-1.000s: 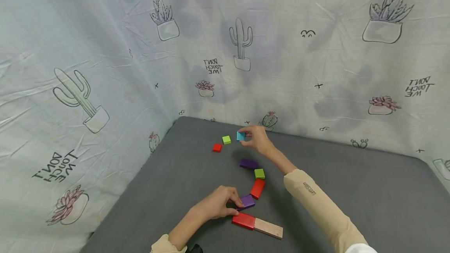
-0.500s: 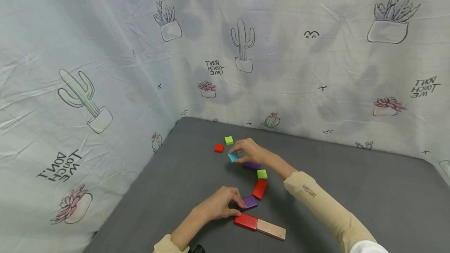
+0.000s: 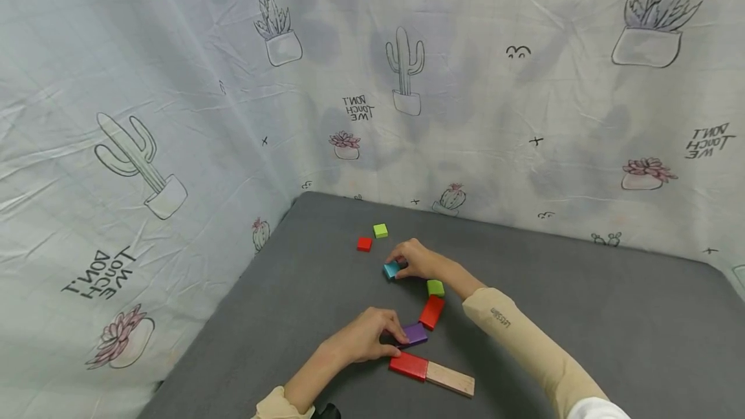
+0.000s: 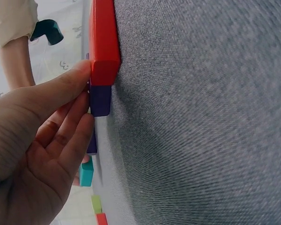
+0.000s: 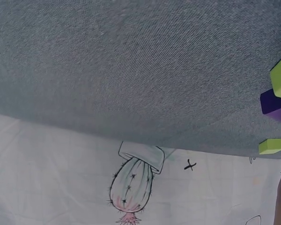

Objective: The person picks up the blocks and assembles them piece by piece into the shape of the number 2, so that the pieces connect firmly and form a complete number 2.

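Note:
My right hand (image 3: pixel 420 260) pinches a blue block (image 3: pixel 390 270) between thumb and fingers, low over the grey cloth. In the head view this hand hides a second purple block (image 5: pixel 276 108), which shows at the right edge of the right wrist view. My left hand (image 3: pixel 368 336) rests its fingertips on a purple block (image 3: pixel 416 334), while its thumb touches the left end of a red block (image 3: pixel 409 366). A plain wooden block (image 3: pixel 451 378) lies end to end with that red one. Another red block (image 3: pixel 432 312) and a green block (image 3: pixel 435 288) continue the curved row.
Farther back on the grey cloth (image 3: pixel 553 315) lie a small green block (image 3: pixel 381 231) and a small red block (image 3: pixel 364 244), beyond my right hand. A white curtain (image 3: pixel 477 96) printed with cacti hangs behind the surface and along its left side.
My right hand has brought the blue block from the back toward me and down, to the far end of the row. My left hand keeps its place on the blocks.

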A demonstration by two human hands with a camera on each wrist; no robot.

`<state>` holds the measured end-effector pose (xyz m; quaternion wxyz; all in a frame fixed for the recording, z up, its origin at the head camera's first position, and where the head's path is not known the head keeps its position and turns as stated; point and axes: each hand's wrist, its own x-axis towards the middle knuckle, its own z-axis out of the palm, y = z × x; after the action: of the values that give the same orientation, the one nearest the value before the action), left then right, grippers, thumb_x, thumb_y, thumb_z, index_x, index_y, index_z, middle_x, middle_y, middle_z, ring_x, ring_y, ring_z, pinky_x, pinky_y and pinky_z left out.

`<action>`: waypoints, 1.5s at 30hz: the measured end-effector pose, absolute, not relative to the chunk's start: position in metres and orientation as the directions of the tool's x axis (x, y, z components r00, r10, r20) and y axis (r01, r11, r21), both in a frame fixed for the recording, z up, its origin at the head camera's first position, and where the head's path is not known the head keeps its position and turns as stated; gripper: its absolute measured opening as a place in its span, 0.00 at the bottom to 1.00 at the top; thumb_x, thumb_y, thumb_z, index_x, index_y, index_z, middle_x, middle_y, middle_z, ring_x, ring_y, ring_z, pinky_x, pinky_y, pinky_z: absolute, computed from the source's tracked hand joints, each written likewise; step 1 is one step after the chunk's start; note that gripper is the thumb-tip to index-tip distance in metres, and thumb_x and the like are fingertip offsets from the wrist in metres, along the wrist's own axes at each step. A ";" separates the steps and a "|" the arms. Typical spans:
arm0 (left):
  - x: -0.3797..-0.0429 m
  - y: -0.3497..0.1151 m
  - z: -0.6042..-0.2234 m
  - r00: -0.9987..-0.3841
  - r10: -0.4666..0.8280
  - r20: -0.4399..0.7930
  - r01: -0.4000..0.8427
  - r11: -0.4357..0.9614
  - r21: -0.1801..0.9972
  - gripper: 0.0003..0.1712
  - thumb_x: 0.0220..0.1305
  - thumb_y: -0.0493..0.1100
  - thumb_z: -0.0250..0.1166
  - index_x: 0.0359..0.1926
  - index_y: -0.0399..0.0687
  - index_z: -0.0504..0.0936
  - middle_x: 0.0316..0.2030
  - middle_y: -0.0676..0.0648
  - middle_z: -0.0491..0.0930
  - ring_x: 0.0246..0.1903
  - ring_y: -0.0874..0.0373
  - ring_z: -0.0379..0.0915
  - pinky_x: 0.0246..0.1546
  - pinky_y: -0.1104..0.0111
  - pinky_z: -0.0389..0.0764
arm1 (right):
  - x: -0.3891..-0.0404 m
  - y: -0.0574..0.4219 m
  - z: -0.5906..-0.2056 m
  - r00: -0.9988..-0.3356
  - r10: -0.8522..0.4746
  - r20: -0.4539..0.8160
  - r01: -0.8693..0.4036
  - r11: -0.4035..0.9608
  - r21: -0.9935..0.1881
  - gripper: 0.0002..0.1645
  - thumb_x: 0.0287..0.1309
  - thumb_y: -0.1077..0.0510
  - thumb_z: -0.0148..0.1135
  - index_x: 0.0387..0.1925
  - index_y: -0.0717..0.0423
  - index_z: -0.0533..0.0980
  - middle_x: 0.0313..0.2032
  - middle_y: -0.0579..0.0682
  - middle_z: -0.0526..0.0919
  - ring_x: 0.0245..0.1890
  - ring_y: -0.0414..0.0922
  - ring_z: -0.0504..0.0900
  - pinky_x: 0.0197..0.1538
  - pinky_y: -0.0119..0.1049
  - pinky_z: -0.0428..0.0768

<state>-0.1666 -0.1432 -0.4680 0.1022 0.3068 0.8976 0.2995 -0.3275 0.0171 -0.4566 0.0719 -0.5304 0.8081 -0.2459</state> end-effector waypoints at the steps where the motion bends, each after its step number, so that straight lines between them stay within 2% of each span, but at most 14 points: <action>1: -0.167 -0.143 -0.468 -0.790 0.613 0.001 0.491 0.633 0.598 0.11 0.51 0.40 0.75 0.39 0.50 0.89 0.34 0.61 0.78 0.38 0.72 0.73 0.43 0.78 0.75 | -0.328 0.016 -0.458 -0.433 -0.890 0.143 -0.820 0.323 -0.473 0.19 0.49 0.64 0.73 0.45 0.65 0.81 0.43 0.58 0.84 0.41 0.48 0.83 0.43 0.35 0.81; 9: -0.168 -0.141 -0.467 -0.789 0.614 -0.011 0.483 0.632 0.606 0.11 0.51 0.40 0.74 0.39 0.51 0.89 0.34 0.61 0.78 0.38 0.72 0.73 0.43 0.77 0.75 | -0.330 0.018 -0.458 -0.480 -0.870 0.109 -0.803 0.386 -0.454 0.18 0.50 0.63 0.72 0.45 0.63 0.81 0.43 0.55 0.84 0.43 0.47 0.82 0.46 0.37 0.80; 15: -0.169 -0.141 -0.468 -0.791 0.611 -0.027 0.472 0.638 0.608 0.11 0.52 0.40 0.74 0.40 0.52 0.89 0.34 0.61 0.78 0.38 0.72 0.72 0.43 0.77 0.75 | -0.333 0.024 -0.459 -0.456 -0.883 0.109 -0.799 0.353 -0.487 0.18 0.51 0.64 0.71 0.45 0.65 0.81 0.43 0.55 0.85 0.44 0.48 0.82 0.47 0.40 0.79; 17: -0.170 -0.141 -0.468 -0.793 0.608 -0.032 0.468 0.642 0.607 0.11 0.52 0.40 0.74 0.40 0.52 0.89 0.34 0.61 0.78 0.38 0.72 0.72 0.43 0.77 0.75 | -0.339 0.026 -0.465 -0.429 -0.894 0.128 -0.811 0.319 -0.490 0.18 0.53 0.61 0.71 0.46 0.63 0.81 0.43 0.54 0.85 0.44 0.46 0.82 0.47 0.38 0.79; 20: -0.170 -0.141 -0.468 -0.795 0.605 -0.036 0.464 0.646 0.606 0.11 0.52 0.41 0.74 0.40 0.52 0.89 0.34 0.61 0.78 0.38 0.72 0.72 0.43 0.77 0.75 | -0.339 0.028 -0.464 -0.424 -0.896 0.132 -0.815 0.314 -0.487 0.18 0.54 0.59 0.70 0.46 0.62 0.81 0.44 0.53 0.84 0.45 0.45 0.81 0.48 0.37 0.79; 27: -0.170 -0.141 -0.468 -0.796 0.604 -0.043 0.457 0.646 0.612 0.12 0.52 0.40 0.74 0.40 0.52 0.89 0.34 0.61 0.78 0.39 0.72 0.72 0.44 0.76 0.75 | -0.335 0.027 -0.462 -0.496 -0.865 0.075 -0.778 0.404 -0.480 0.17 0.54 0.62 0.69 0.47 0.63 0.81 0.45 0.55 0.84 0.46 0.50 0.82 0.49 0.43 0.79; 33: -0.170 -0.142 -0.468 -0.795 0.606 -0.031 0.462 0.637 0.618 0.11 0.52 0.40 0.74 0.40 0.51 0.89 0.34 0.61 0.78 0.39 0.71 0.73 0.45 0.76 0.75 | -0.335 0.026 -0.462 -0.515 -0.856 0.048 -0.760 0.430 -0.487 0.16 0.58 0.60 0.66 0.48 0.61 0.81 0.46 0.54 0.84 0.48 0.49 0.81 0.51 0.41 0.78; 38: -0.170 -0.142 -0.467 -0.798 0.602 -0.036 0.454 0.639 0.620 0.11 0.52 0.40 0.74 0.40 0.51 0.89 0.34 0.61 0.78 0.39 0.71 0.73 0.45 0.76 0.75 | -0.336 0.026 -0.461 -0.529 -0.846 0.064 -0.759 0.438 -0.481 0.18 0.60 0.58 0.64 0.50 0.63 0.80 0.48 0.56 0.83 0.51 0.51 0.80 0.54 0.44 0.76; 41: -0.169 -0.141 -0.467 -0.801 0.598 -0.037 0.452 0.643 0.619 0.11 0.52 0.40 0.74 0.39 0.51 0.89 0.34 0.61 0.78 0.38 0.71 0.73 0.44 0.76 0.75 | -0.338 0.025 -0.460 -0.587 -0.798 0.138 -0.744 0.464 -0.480 0.20 0.62 0.57 0.62 0.51 0.67 0.78 0.49 0.59 0.82 0.52 0.54 0.79 0.55 0.48 0.75; 45: -0.167 -0.141 -0.469 -0.801 0.598 -0.033 0.453 0.641 0.620 0.11 0.51 0.39 0.75 0.39 0.51 0.89 0.33 0.61 0.77 0.38 0.72 0.73 0.44 0.76 0.75 | -0.343 0.017 -0.459 -0.767 -0.607 0.208 -0.611 0.593 -0.525 0.21 0.63 0.59 0.60 0.53 0.70 0.76 0.50 0.63 0.80 0.52 0.57 0.77 0.55 0.51 0.74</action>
<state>-0.1668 -0.1411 -0.4691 0.1183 0.2924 0.8981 0.3066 -0.3427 0.0170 -0.4588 -0.0038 -0.3411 0.8924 -0.2954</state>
